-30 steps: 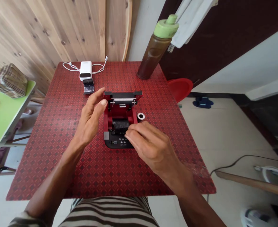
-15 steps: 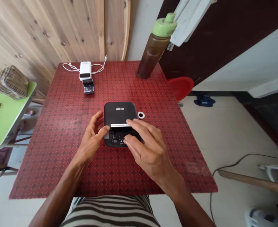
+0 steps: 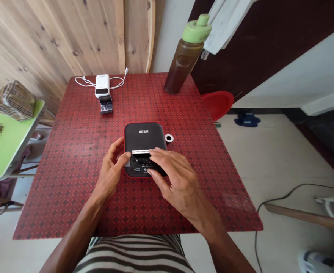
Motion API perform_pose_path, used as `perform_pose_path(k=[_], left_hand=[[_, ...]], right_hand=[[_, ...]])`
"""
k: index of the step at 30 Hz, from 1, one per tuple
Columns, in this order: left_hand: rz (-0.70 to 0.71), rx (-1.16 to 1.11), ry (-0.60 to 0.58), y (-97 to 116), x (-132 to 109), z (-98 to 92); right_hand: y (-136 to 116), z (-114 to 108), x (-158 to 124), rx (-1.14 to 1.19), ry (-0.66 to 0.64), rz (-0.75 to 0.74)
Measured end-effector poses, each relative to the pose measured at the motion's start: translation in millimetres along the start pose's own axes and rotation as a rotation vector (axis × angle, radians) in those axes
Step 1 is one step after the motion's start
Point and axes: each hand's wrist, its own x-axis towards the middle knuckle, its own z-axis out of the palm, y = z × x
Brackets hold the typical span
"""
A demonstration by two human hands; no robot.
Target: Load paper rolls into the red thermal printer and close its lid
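Note:
A flat black device (image 3: 144, 139) with rounded corners and red sides lies on the red table, white lettering on its top. A white strip label (image 3: 140, 151) with a yellow mark runs above a dark slot (image 3: 141, 157) holding a shiny black piece. My left hand (image 3: 112, 165) grips the device's left side, thumb on top and fingers along the edge. Over the right part of the slot is my right hand (image 3: 178, 174), its fingers stretched out and touching the device, the thumb apart near the front markings. These fingers partly hide the slot.
Right beside the device is a white ring-shaped piece with a black centre (image 3: 169, 138). Farther back on the patterned table (image 3: 78, 151) are a white power bank (image 3: 102, 83) with a cable, a small black strip (image 3: 106, 104) and a tall green-lidded bottle (image 3: 182, 60).
My right thumb has moved down from the slot to the device's front part, away from the fingers. The black piece in the slot sits flatter. My left hand stays in place.

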Motion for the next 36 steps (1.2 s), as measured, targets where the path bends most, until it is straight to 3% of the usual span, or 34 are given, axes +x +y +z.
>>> perform_pose_path(k=[6,12,16,24,36], left_hand=[[-0.037,-0.011,-0.021,-5,-23,-17.0],[-0.035,0.012,0.012,-5,-27,-11.0],[-0.043,0.038,0.060,1,-25,-2.0],[-0.077,-0.003,0.140,11,-22,13.4],[-0.065,-0.008,0.133,4,-21,13.2]], right_hand=[[6,-7,-31,-0.008,0.156,0.175],[0,18,-66,0.030,0.115,0.399],[-4,30,-68,0.040,0.160,0.399],[4,26,-69,0.004,0.131,0.359],[2,23,-65,0.015,0.129,0.339]])
